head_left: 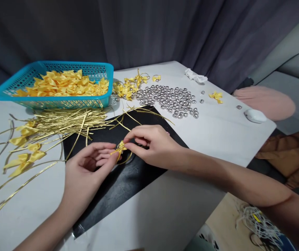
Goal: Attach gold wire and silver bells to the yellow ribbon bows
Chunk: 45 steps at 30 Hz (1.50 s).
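Between the fingertips of both hands is a small yellow ribbon bow (pixel 122 146), with a gold cord trailing below it. My left hand (pixel 89 167) pinches the bow's left side between thumb and fingers. From the right, my right hand (pixel 149 143) pinches its other edge with thumb and forefinger. Fingertips hide part of the bow, and something shiny at its centre is too small to make out. Both hands are above a black mat (pixel 123 188). Just behind the left hand lies a heap of gold cords (pixel 68 120).
A blue basket (pixel 110 82) full of yellow bows stands at the back left of the white table (pixel 217 139). Silver heart-shaped beads (pixel 170 99) are spread at the back middle. Loose yellow bows (pixel 24 158) lie at left. A white mouse (pixel 255 115) sits near the right edge.
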Available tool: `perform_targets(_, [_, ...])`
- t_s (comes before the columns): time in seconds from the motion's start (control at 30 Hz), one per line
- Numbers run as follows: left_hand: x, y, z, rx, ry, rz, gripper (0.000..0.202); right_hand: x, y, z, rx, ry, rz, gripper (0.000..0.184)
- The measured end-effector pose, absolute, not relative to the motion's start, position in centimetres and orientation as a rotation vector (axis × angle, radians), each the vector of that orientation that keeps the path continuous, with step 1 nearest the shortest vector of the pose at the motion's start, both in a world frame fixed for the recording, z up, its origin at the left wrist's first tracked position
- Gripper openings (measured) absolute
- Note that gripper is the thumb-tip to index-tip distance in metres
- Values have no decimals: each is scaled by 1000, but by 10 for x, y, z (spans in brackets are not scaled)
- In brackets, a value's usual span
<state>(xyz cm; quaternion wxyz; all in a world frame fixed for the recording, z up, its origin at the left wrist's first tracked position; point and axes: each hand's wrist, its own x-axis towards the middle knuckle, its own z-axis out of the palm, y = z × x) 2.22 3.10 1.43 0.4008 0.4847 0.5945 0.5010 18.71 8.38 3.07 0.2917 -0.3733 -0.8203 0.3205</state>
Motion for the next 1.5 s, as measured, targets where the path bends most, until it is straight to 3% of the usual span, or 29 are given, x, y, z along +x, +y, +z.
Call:
perform_targets(0.27, [20,27,10,1339,1515,1244,13,188,83,32,-1036,-2247,821,13])
perform_targets(0.67, [22,24,9,1368,1481,1334,13,188,83,30,-1101,-2082,1097,11])
perform_targets(0.87, [25,22,10,1407,1470,1352,14,184,78,36,-1244,-2020,1252,24])
perform_targets(1.5, [25,18,6,1441,1453,1382,21,183,78,35,-1199,-1911,1335,15])
